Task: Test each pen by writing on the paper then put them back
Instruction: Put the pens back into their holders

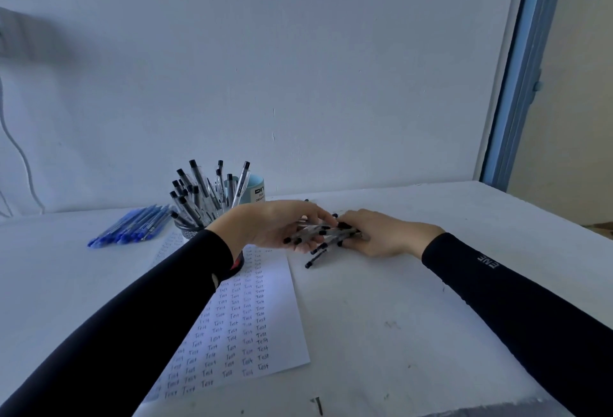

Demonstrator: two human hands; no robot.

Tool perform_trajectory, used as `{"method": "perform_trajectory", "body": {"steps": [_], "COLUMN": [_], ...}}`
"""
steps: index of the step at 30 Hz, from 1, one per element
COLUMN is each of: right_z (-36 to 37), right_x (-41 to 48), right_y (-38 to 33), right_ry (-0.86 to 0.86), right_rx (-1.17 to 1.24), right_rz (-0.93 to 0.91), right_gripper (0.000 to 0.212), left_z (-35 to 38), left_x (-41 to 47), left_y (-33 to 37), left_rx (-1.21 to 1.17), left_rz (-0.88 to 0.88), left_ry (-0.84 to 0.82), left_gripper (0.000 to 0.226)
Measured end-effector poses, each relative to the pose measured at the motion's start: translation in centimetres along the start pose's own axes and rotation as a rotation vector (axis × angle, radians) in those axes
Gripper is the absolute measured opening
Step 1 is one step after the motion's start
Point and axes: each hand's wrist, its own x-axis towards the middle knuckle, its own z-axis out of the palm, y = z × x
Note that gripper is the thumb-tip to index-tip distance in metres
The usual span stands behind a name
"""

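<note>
Several black-capped pens (323, 236) lie in a loose bundle on the white table, right of the paper. My left hand (278, 224) curls over the bundle's left end and grips it. From the other side, my right hand (381, 234) holds the bundle's right end, its fingers partly hidden behind the pens. One pen (316, 259) sticks out toward me below the hands. The sheet of paper (282, 284) lies under my left forearm, covered with rows of the handwritten word "Test". A dark cup (190, 232) behind my left wrist is filled with several black pens (199, 191).
A row of blue pens (132, 226) lies at the back left of the table. A light blue mug (257, 189) stands behind the pen cup by the wall. A blue door frame (517, 85) rises at the right. A cable (16, 151) hangs at far left.
</note>
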Motion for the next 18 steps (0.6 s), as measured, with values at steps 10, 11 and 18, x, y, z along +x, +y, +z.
{"method": "perform_trajectory", "body": {"steps": [10, 11, 18], "right_z": [0.3, 0.4, -0.4], "right_x": [0.0, 0.1, -0.2], "right_y": [0.7, 0.6, -0.5], "right_ry": [0.048, 0.057, -0.011], "right_rx": [0.051, 0.037, -0.124], "right_rz": [0.066, 0.068, 0.087], "right_gripper": [0.024, 0.024, 0.019], "left_z": [-0.5, -0.4, 0.0], "left_x": [-0.4, -0.2, 1.2], "left_y": [-1.5, -1.6, -2.3], "left_rx": [-0.442, -0.366, 0.054], "left_rz": [0.151, 0.177, 0.333], "left_ry": [-0.095, -0.099, -0.053], "left_gripper": [0.062, 0.065, 0.042]}}
